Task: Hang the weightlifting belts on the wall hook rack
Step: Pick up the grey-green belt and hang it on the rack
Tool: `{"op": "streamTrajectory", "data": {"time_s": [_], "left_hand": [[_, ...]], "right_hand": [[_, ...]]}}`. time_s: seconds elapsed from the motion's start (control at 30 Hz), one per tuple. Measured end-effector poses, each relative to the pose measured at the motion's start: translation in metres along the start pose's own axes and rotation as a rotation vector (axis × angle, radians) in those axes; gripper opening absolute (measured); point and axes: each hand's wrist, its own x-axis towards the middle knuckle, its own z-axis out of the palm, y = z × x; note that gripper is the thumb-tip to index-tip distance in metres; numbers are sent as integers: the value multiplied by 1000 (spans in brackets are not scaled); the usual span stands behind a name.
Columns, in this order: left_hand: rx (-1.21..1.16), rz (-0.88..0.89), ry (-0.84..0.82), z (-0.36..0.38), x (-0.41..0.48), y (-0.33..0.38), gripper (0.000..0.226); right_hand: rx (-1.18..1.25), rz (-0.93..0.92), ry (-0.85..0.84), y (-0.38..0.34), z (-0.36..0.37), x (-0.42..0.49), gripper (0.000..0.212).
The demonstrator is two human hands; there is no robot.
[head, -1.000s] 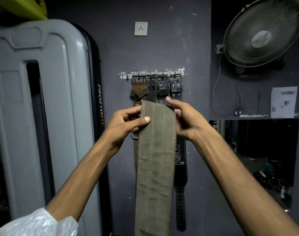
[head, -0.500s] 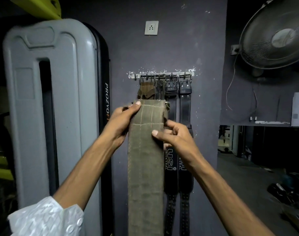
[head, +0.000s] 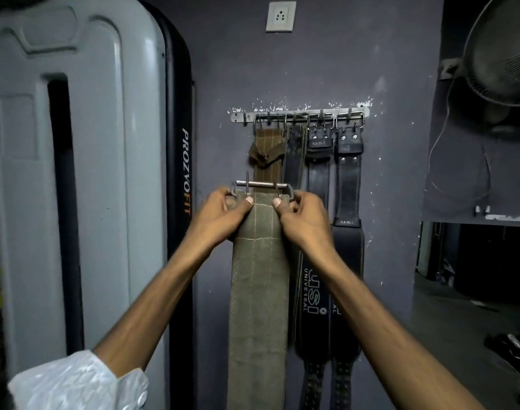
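Observation:
An olive canvas belt [head: 258,291] hangs straight down in front of me. My left hand [head: 223,211] and my right hand [head: 303,214] pinch its top corners, thumbs on the front. Its steel buckle [head: 263,184] with two prongs stands above my fingers. On the wall above, the metal hook rack [head: 300,113] carries several belts: a brown canvas belt [head: 267,149] at the left and black leather belts [head: 347,173] to the right. The buckle is well below the rack, in front of the brown belt.
A tall grey machine shroud [head: 84,173] with a black "PROZVOFIT" edge stands close on the left. A wall socket [head: 280,16] is above the rack. A wall fan [head: 504,51] juts out at upper right. A dark opening with floor clutter [head: 507,344] is at lower right.
My right hand has climbed from the belt's front to its top right corner. The buckle, hidden before, now shows above my fingers. The view has moved closer to the rack.

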Motion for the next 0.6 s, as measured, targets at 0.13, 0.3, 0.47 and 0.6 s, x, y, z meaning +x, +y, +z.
{"op": "streamTrajectory", "data": {"time_s": [0.13,0.3,0.47,0.6], "left_hand": [[153,126,150,12,56,-40,38],[192,288,208,12,161,-81,48],[182,342,259,9,270,-104,52],[159,358,318,13,350,-105,54]], "right_hand": [[-11,-128,119,25,48,47,11],[-55,-246,177,39,104,138,19],[-147,-390,261,34,144,230,32],[-230,-407,283,22,166,307,19]]}}
